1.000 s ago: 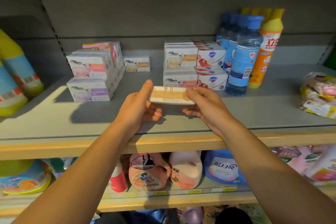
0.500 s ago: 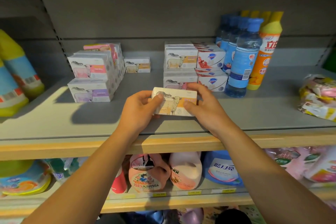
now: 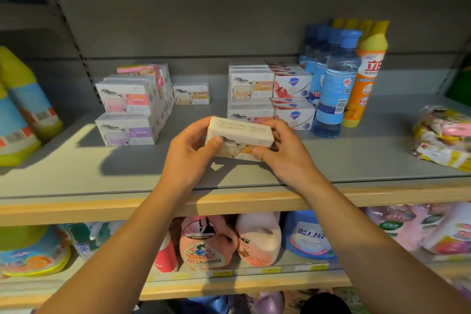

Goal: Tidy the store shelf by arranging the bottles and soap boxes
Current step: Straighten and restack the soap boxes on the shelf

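Above the shelf [image 3: 76, 176], left hand [image 3: 188, 155] and right hand [image 3: 285, 158] pinch a soap box [image 3: 242, 135], seemingly airborne.

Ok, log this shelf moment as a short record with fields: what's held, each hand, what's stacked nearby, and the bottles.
held item: soap box with a sheep picture, above the shelf
left hand: grips the box's left end
right hand: grips the box's right end
behind it: stacked soap boxes
left stack: soap boxes
bottles: blue water bottle beside orange bottle, upright
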### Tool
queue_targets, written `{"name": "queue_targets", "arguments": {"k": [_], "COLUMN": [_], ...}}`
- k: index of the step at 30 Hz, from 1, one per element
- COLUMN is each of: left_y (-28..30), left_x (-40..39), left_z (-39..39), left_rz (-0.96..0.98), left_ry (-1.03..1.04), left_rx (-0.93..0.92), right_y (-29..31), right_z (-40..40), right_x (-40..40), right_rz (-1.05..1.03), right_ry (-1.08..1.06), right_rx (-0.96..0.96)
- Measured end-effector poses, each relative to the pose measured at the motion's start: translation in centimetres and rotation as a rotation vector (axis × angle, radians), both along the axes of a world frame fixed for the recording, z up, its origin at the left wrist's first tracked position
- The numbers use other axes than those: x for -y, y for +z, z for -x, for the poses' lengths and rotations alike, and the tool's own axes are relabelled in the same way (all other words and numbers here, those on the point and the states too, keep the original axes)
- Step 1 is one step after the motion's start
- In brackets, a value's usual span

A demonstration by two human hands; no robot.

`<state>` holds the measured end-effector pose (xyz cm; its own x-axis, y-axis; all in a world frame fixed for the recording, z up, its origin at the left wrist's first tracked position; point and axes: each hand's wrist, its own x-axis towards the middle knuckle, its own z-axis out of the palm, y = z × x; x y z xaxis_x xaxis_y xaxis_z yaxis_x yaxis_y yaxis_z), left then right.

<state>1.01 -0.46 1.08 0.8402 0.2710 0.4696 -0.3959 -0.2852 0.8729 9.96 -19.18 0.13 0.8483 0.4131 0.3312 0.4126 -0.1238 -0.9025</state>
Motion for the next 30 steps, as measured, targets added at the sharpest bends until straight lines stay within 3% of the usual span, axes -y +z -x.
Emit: {"name": "queue_targets", "arguments": {"k": [4,10,14,17,21,30], "left_y": [0.4,3.4,4.8,6.0,7.3,5.6], "left_x": [0.4,-0.1,0.0,-0.6,-1.1,-1.0], "left_z": [-0.2,-1.8,-4.2,-6.9,-11.5,-16.8], "left_rz": [-0.272,-0.749,-0.738,-0.686,-0.687,-0.868], "left_ry": [0.201,0.255,0.345,0.394,0.466,0.449], "left_rx": [-0.019,0.002,0.054,0.086,-0.005,-0.005], "right_y": [0.6,2.3,2.0,0.7,-0.6,-1.1], "right_z": [0.1,-0.9,-2.7,-4.2,-4.7,-4.9], "right_x": [0.1,1.6,3.3,5.0,4.7,4.4], "right_rz": [-0.019,0.061,0.191,0.561,0.879,0.940], "right_ry": [0.007,-0.011,-0.093,-0.208,-0.172,-0.173], "right_rx": [0.004,0.089,0.122,0.220,0.325,0.391]}}
